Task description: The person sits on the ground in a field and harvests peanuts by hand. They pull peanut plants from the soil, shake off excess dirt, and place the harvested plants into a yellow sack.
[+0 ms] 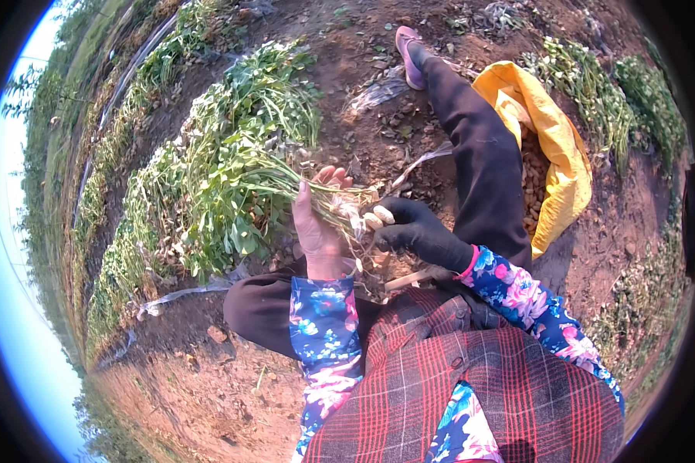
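My bare left hand (318, 231) is wrapped around the stems of a bunch of peanut plants (231, 185), its palm turned up. The leafy tops spread to the left, and the roots point toward my right hand. On my right hand (420, 234) is a black glove. Its thumb and fingers close on pale peanut pods (378, 217) at the root end. A scrap of whitish plastic film (348, 211) is tangled among the roots between both hands. The glove hides part of the roots.
Beyond my outstretched leg (480, 144) stands a yellow woven sack (564, 173), open, with loose peanuts (534, 179) inside. Rows of pulled peanut plants (133, 243) lie to the left and at the upper right. Plastic film (379, 92) lies on the soil near my shoe (411, 58).
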A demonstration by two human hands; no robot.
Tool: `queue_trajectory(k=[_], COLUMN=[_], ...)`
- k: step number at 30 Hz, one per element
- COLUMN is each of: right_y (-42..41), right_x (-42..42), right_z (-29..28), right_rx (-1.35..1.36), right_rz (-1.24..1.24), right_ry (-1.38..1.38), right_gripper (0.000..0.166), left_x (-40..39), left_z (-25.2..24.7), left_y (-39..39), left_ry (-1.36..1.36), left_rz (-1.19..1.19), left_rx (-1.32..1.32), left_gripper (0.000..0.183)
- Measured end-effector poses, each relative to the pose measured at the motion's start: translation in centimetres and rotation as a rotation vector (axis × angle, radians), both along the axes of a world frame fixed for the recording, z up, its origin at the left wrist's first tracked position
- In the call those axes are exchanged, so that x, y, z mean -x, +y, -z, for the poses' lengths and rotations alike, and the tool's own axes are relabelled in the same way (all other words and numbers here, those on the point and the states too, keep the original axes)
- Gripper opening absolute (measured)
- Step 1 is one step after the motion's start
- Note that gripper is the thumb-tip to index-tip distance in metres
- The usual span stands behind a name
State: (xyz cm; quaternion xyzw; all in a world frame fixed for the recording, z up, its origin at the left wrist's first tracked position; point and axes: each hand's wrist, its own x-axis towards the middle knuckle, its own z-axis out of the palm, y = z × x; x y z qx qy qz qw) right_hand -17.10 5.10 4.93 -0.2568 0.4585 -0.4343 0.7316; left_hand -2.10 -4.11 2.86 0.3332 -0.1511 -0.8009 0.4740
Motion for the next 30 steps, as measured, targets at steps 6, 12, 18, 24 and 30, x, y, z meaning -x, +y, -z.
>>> queue_trajectory(k=[6,12,18,24,30], right_y=[0.7,0.7,-0.5,-1.5,0.1], right_x=[-1.0,-1.4,-1.3,-0.4,-1.0], right_z=[1.2,2.9,3.3,2.7,3.5], right_rx=[0.248,0.424,0.319,0.295,0.494], right_rz=[0.079,0.228,0.233,0.034,0.005], right_ry=[0.253,0.625,0.466,0.592,0.806], right_gripper=[0.036,0.042,0.039,0.036,0.023], left_x=[0.7,1.1,1.0,1.0,1.5], left_z=[0.9,2.0,2.9,3.3,2.6], left_y=[0.2,0.2,0.1,0.2,-0.1], left_ry=[-0.138,-0.357,-0.443,-0.487,-0.536], left_rz=[-0.257,-0.402,-0.373,-0.361,-0.468], left_rx=[0.137,0.116,0.095,0.047,0.069], left_gripper=[0.008,0.013,0.018,0.016,0.021])
